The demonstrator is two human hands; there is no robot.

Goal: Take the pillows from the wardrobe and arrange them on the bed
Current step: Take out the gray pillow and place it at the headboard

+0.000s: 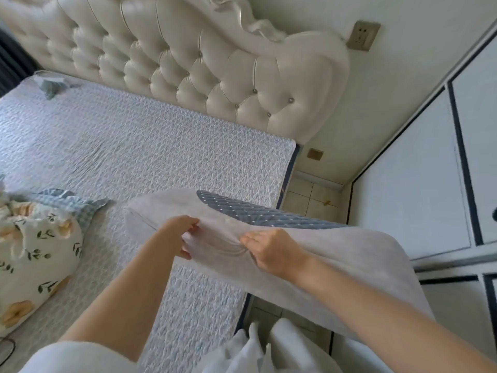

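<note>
A long white pillow (pixel 347 254) with a dark blue quilted side (pixel 258 211) hangs over the bed's right edge, partly above the floor. My left hand (pixel 178 234) pinches its near edge on the left. My right hand (pixel 271 251) grips the fabric in the middle, bunching it. The bed (pixel 129 146) has a pale quilted cover. A floral pillow (pixel 35 254) lies on the bed at the left, over a blue checked one (pixel 72 200).
A cream tufted headboard (pixel 193 65) runs along the far side. The white wardrobe (pixel 441 184) with dark trim stands to the right, across a narrow strip of tiled floor (pixel 312 197). Small grey cloth (pixel 51 84) lies near the bed's far left corner.
</note>
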